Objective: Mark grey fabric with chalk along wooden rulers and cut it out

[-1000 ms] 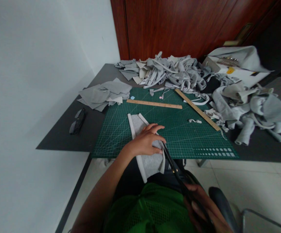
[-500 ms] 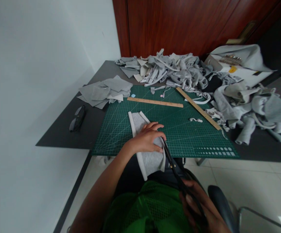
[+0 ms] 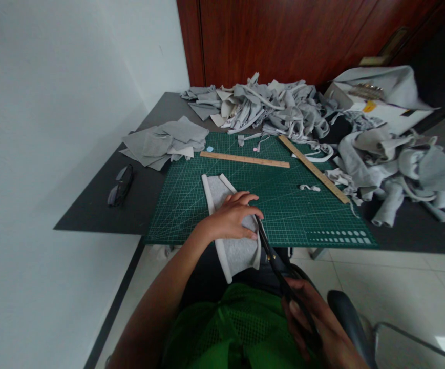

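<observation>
Left hand still flat, fingers spread, pressing cloth on mat. Right hand clamped on scissors, edged slightly further along cloth.

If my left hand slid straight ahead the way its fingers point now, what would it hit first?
The left hand lies flat on the grey fabric piece, fingers pointing to the right and a little away. Straight on there is only bare green cutting mat; the first thing in line looks like the small fabric scrap, though depth is uncertain.
</observation>
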Demonstrator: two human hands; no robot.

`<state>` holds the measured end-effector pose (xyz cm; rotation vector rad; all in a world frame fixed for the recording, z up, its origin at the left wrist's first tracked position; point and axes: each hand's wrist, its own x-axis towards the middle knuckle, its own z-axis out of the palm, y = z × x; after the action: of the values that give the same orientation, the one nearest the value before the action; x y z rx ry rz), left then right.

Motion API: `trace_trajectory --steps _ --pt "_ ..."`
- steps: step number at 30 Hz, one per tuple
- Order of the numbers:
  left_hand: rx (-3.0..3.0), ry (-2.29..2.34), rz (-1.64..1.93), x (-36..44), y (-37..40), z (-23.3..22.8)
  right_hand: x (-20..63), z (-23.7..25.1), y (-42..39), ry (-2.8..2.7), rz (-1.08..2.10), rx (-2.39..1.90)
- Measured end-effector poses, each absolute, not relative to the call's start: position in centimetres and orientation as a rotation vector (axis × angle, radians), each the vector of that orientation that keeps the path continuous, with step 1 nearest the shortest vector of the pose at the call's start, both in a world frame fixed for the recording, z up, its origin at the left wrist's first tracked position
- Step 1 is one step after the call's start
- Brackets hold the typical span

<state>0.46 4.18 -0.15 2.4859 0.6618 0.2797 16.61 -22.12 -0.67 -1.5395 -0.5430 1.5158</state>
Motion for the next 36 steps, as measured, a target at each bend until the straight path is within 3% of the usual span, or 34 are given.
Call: trace_trajectory --steps 17,36 --pt "2.446 0.639 0.532 0.3 4.3 -1.4 16.0 0.1 -21.9 -0.539 1.524 -1.539" --pt "2.441 0.643 0.445 0.3 4.3 -1.0 15.7 0.6 -22.1 -0.5 1.52 -1.589"
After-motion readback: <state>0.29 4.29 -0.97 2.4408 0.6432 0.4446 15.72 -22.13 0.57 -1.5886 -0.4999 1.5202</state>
